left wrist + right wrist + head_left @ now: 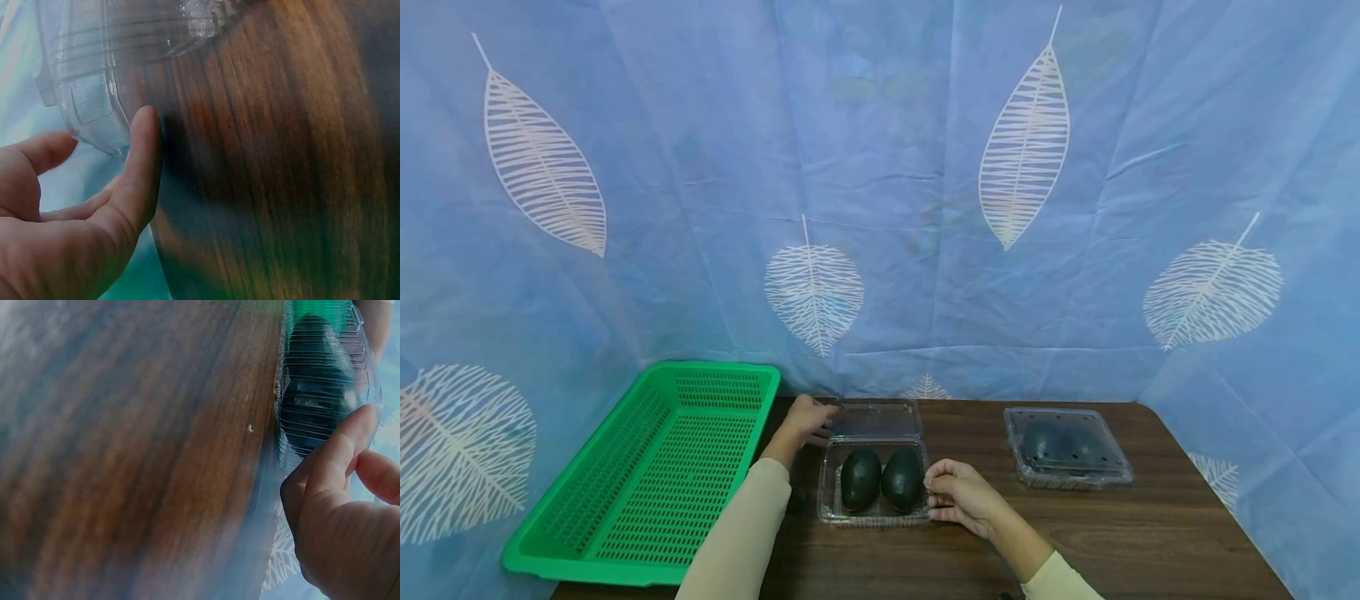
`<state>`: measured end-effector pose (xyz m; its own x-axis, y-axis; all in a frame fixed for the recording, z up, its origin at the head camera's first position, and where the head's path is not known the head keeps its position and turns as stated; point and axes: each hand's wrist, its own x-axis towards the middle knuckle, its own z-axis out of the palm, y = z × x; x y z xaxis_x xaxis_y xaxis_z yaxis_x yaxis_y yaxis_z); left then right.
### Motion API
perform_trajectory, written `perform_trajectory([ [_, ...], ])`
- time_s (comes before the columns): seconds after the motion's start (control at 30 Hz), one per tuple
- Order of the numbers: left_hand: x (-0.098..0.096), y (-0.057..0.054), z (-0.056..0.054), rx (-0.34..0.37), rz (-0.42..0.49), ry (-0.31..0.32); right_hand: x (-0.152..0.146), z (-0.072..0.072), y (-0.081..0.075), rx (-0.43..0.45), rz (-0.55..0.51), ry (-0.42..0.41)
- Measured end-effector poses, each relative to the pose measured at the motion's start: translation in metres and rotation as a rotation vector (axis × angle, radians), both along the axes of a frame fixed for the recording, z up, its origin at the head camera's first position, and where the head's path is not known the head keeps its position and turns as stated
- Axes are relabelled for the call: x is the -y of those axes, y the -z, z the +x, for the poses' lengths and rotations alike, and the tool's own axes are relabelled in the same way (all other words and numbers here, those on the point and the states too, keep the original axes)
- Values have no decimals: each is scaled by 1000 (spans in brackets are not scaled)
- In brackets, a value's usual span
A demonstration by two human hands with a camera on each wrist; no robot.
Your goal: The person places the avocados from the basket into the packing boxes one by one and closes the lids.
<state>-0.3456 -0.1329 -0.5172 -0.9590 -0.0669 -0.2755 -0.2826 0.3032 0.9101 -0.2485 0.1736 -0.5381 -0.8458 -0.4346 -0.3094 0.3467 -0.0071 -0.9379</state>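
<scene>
Before me a clear plastic clamshell box (874, 522) lies with its lid (880, 419) folded back toward the curtain. Two dark green avocados, one on the left (861, 479) and one on the right (902, 480), sit side by side in its base. My left hand (808, 419) holds the lid's left edge, thumb and fingers on either side of its corner in the left wrist view. At the base's right side, my right hand (964, 497) pinches the rim between thumb and index finger. Through the ribbed wall, the right wrist view shows an avocado (315, 387).
A green slotted basket (643, 581) stands at the left of the dark wooden table (1157, 542). On the right lies another clear box (1067, 446), closed, with dark avocados inside. A blue leaf-patterned curtain (895, 167) hangs behind the table.
</scene>
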Motion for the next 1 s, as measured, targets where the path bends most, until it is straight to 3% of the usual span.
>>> perform_trajectory([
  [0.23, 0, 2, -3, 4, 26, -33, 1, -1, 0, 3, -12, -6],
  [0.57, 0, 1, -5, -13, 55, -12, 0, -3, 1, -2, -4, 0],
  [1.0, -2, -11, -1, -59, 30, -29, 1, -1, 0, 1, -9, -1],
])
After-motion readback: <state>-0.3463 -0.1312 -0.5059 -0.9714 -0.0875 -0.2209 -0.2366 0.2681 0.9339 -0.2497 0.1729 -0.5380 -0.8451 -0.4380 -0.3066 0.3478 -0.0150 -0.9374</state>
